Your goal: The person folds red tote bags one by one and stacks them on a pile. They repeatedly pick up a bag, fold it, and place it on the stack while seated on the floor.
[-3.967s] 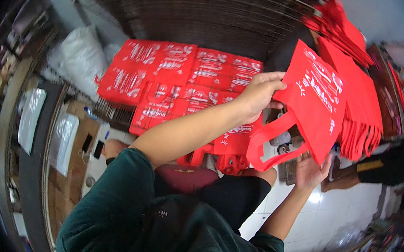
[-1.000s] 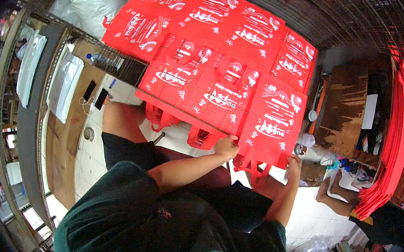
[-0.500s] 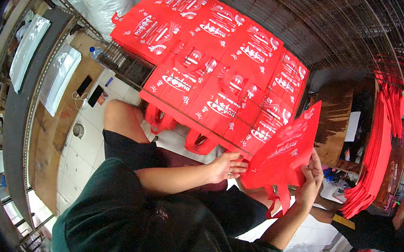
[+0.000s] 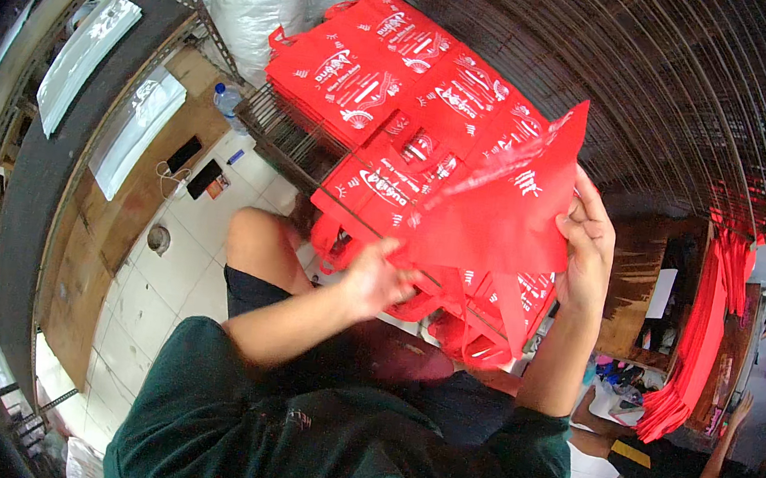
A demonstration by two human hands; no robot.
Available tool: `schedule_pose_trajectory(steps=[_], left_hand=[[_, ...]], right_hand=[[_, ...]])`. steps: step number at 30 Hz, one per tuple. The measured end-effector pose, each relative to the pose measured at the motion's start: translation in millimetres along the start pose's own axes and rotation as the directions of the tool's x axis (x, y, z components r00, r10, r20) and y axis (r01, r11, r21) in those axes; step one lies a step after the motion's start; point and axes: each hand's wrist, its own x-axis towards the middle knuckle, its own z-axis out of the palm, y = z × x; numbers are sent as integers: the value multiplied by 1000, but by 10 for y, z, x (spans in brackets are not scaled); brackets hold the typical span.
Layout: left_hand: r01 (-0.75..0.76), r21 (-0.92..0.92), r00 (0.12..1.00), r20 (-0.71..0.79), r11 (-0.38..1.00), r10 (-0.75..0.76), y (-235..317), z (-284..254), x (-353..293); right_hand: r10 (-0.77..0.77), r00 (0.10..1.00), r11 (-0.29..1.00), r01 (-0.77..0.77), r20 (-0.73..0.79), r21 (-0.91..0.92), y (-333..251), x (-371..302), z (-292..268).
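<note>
A red fabric tote bag (image 4: 508, 220) with white print is raised and tilted over the rack, its handle strap hanging down. My right hand (image 4: 587, 243) grips this bag along its right edge, thumb on the near face. Below the bag's left corner is my left hand (image 4: 376, 281), blurred by motion, with thumb and fingers apart and nothing seen in them. Beneath and beyond the held bag, matching red bags (image 4: 380, 182) lie in overlapping stacks on a wire rack (image 4: 295, 144). Several of their handles dangle over the near edge.
White plastic sacks (image 4: 258, 8) stand behind the rack, and a dark wire grid (image 4: 610, 67) rises at the far right. More red bags (image 4: 697, 341) hang on the right, near another person's arm (image 4: 717, 456). To the left are a bottle (image 4: 226, 100), phones and shelving.
My right hand has lifted the tote bag up and away from me, over the stacks. My left hand has shifted left, off the bag's edge. The whole view has turned somewhat.
</note>
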Motion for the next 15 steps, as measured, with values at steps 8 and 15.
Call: schedule_pose_trajectory(steps=[8,15], left_hand=[[-341,887,712,28,312,702,1257,-1042,574],[171,984,557,-57,-47,829,1438,-1764,1044]], right_hand=[[188,894,970,-235,-407,-67,2717,-196,-67],[284,824,814,-478,-490,-331,4170,-191,332]])
